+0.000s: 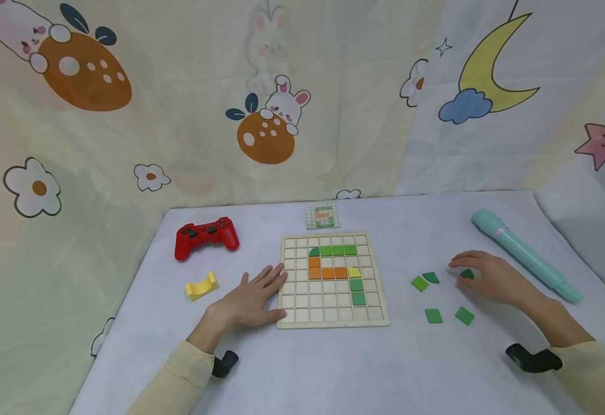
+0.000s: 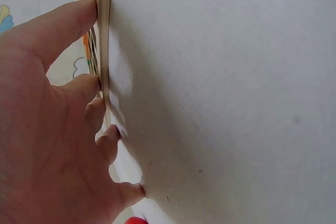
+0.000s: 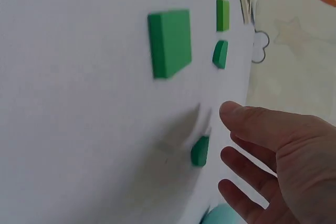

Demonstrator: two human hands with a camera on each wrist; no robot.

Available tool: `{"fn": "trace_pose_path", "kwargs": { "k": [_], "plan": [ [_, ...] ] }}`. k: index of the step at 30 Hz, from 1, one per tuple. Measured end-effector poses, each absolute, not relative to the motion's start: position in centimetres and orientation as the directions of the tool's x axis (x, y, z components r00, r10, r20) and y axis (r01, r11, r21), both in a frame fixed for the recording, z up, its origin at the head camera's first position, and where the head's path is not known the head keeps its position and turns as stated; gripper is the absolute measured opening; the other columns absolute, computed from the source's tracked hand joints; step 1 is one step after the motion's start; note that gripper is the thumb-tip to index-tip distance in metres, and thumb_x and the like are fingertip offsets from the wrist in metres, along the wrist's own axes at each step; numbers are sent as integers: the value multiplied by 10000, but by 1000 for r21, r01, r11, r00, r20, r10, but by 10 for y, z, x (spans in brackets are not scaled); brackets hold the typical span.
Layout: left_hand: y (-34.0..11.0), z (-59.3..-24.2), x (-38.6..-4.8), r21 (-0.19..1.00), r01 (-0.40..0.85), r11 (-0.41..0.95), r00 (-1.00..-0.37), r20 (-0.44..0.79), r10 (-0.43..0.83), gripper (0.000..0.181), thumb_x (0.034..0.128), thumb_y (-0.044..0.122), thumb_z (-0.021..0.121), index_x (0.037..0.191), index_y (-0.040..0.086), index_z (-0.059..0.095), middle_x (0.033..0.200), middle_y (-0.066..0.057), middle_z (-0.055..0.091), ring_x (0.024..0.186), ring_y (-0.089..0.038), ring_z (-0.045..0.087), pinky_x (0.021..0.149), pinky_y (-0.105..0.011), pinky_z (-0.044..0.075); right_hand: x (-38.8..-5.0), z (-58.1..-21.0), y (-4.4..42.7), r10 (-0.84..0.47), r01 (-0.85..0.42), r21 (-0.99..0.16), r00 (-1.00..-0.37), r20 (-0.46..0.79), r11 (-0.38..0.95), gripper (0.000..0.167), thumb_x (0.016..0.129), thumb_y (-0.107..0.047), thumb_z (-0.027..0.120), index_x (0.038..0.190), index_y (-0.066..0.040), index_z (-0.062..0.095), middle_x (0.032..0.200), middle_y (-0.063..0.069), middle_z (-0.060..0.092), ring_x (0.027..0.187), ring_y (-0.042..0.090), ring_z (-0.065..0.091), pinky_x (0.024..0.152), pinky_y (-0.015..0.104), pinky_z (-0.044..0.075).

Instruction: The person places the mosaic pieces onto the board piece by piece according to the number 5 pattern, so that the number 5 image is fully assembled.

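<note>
The wooden grid board (image 1: pixel 294 316) lies flat, holding several green, orange and yellow pieces. My left hand (image 1: pixel 250 301), fingers spread, rests at the board's left edge; in the left wrist view the hand (image 2: pixel 58 114) touches the board's side (image 2: pixel 105 40). My right hand (image 1: pixel 494 280) hovers over a dark green piece (image 1: pixel 467 274) with fingers apart, holding nothing. The right wrist view shows that piece (image 3: pixel 200 151) on the table beside the hand (image 3: pixel 283 161). Near it lie a green quarter-round (image 1: pixel 431 278), a light green square (image 1: pixel 419 283) and two green squares (image 1: pixel 434 316), (image 1: pixel 465 316).
A small pattern card (image 1: pixel 322 215) lies behind the board. The red game controller (image 1: pixel 206 237) and a yellow curved block (image 1: pixel 202 286) are on the left. Along the right side lies a teal cylinder (image 1: pixel 528 256). A printed curtain (image 1: pixel 364 115) hangs behind the table.
</note>
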State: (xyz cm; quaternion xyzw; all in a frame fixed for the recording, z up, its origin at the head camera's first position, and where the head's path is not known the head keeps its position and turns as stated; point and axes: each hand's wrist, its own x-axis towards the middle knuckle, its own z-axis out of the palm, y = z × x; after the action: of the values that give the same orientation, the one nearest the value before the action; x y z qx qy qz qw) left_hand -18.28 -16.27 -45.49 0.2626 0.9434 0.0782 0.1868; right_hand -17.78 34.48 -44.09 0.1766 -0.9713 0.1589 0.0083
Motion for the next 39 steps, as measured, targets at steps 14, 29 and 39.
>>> {"fn": "trace_pose_path", "kwargs": {
  "k": [14,29,39],
  "plan": [
    [-163,-457,-183,250,461,851,-796,-307,522,839,894,591,547,1558,226,188,1651,61,54,1525,-233,93,1148,-664,142,-177,-458,385,-419,-446,-227,-894,159,866,346,726,-85,806,1063,-72,732,1123,135,700,1048,371,603,834,332,497],
    [-163,-457,-183,238,455,858,-802,-309,511,842,889,593,551,1558,235,187,1650,67,55,1525,-225,94,1150,-660,147,-182,-463,374,-439,-488,-166,-860,259,857,320,637,-84,861,940,-80,757,956,78,709,897,322,644,736,368,536],
    [-162,-458,-184,250,454,855,-800,-308,514,834,893,580,552,1558,220,199,1651,49,69,1524,-245,93,1147,-665,142,-181,-455,355,-424,-461,-230,-884,196,857,270,710,-101,819,970,-65,755,959,52,692,880,290,640,743,377,544]
  ]
}}
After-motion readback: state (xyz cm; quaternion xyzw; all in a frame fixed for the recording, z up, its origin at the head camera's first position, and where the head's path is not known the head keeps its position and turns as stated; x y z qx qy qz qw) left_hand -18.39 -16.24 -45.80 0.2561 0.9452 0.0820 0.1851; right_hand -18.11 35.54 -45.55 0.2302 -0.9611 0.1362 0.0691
